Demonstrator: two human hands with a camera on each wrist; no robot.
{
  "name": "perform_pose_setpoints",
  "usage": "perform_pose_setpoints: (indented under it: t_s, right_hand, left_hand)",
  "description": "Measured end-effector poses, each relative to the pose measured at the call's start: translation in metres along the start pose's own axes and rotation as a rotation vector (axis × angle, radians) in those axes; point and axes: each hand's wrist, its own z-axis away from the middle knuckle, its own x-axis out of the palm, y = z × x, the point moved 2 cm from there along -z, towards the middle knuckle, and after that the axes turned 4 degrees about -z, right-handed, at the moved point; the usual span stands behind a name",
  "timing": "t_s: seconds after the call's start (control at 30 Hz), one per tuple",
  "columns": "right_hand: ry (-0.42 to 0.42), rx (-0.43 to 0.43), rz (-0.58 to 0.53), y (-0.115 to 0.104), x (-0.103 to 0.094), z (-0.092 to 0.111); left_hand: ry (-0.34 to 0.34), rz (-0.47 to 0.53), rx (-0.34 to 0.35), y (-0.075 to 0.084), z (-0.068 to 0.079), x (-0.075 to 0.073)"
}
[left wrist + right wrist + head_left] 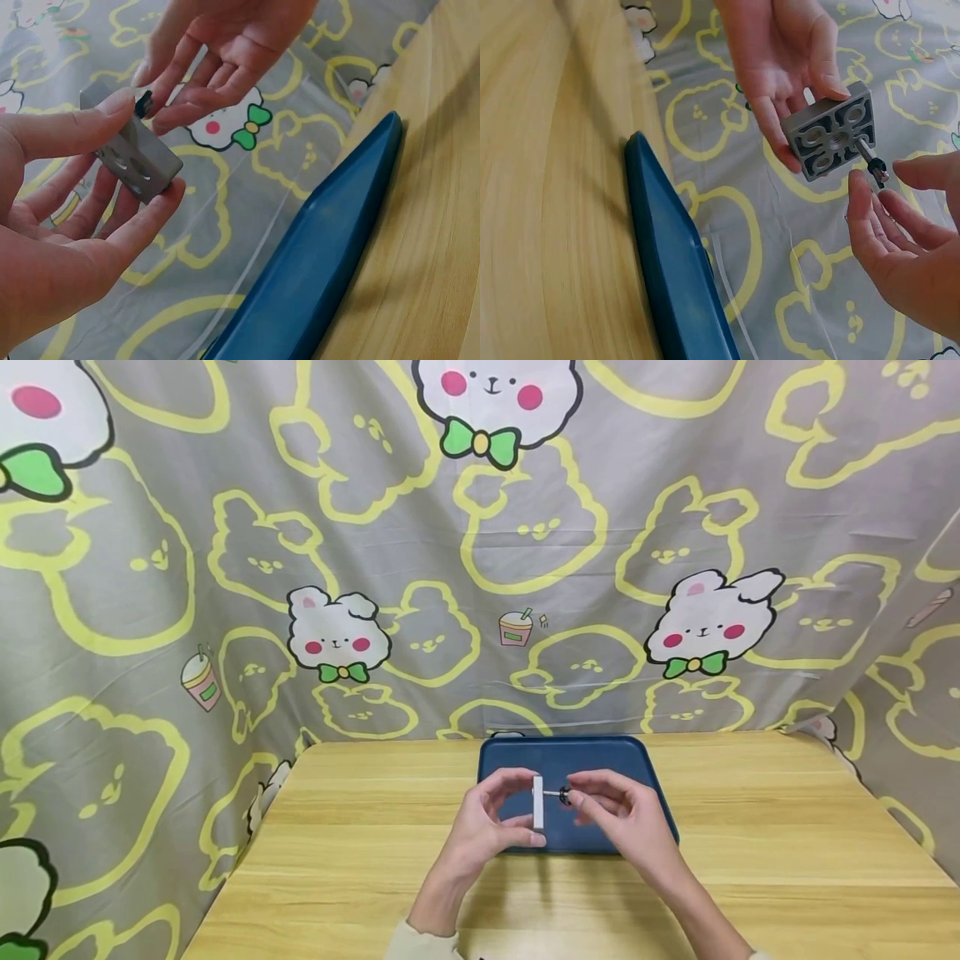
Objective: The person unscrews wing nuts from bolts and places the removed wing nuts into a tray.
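My left hand (pixel 480 822) holds a square grey metal plate (pixel 832 135) by its edges, thumb on one side and fingers on the other. Recessed round holes show on its face in the right wrist view. A thin metal bolt (pixel 552 793) sticks out of the plate toward my right hand (pixel 626 814). Near its outer end sits a small black fitting (pixel 876 166), perhaps a nut; its exact kind is unclear. The right thumb and fingertips lie loosely around that end, with a small gap visible in the right wrist view.
Beneath the hands a blue tray (pixel 637 756) lies on the light wooden table (pixel 360 827). Behind and beside the table hangs a grey patterned cloth (pixel 420 543) with rabbit and bear figures.
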Motion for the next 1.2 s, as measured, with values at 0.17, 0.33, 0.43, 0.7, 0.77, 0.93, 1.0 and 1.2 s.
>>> perform_pose_setpoints:
  t_s: [0.17, 0.33, 0.43, 0.7, 0.77, 0.93, 1.0, 1.2]
  right_hand:
    - [-0.003, 0.099, -0.07, -0.0006, -0.0007, -0.0003]
    - [-0.002, 0.133, -0.092, 0.0003, -0.0014, -0.0006]
    - [-0.004, 0.137, -0.096, 0.0003, -0.0013, -0.0005]
    - [0.007, 0.076, -0.019, -0.0003, 0.0012, 0.0002]
    - [0.011, 0.035, 0.017, 0.0, 0.0019, 0.0005]
    - [0.024, -0.102, 0.126, 0.0006, 0.0033, 0.0025]
    - [0.032, -0.166, 0.167, 0.0004, 0.0042, 0.0032]
    - [0.048, -0.423, 0.324, -0.0005, 0.0081, 0.0036]
  left_hand:
    - [-0.027, -0.012, 0.005, 0.0, 0.0003, 0.0022]
    - [-0.026, -0.035, -0.002, -0.0006, 0.0003, 0.0026]
    - [-0.025, -0.036, -0.013, -0.0009, 0.0006, 0.0027]
    - [-0.024, -0.037, -0.02, -0.0019, 0.0008, 0.0021]
    - [-0.025, -0.036, -0.019, -0.0021, 0.0009, 0.0017]
    - [-0.028, -0.023, -0.017, -0.0026, 0.0008, 0.0009]
    - [-0.029, -0.018, -0.019, -0.0028, 0.0008, 0.0005]
    - [-0.031, 0.001, -0.026, -0.0037, 0.0013, -0.0008]
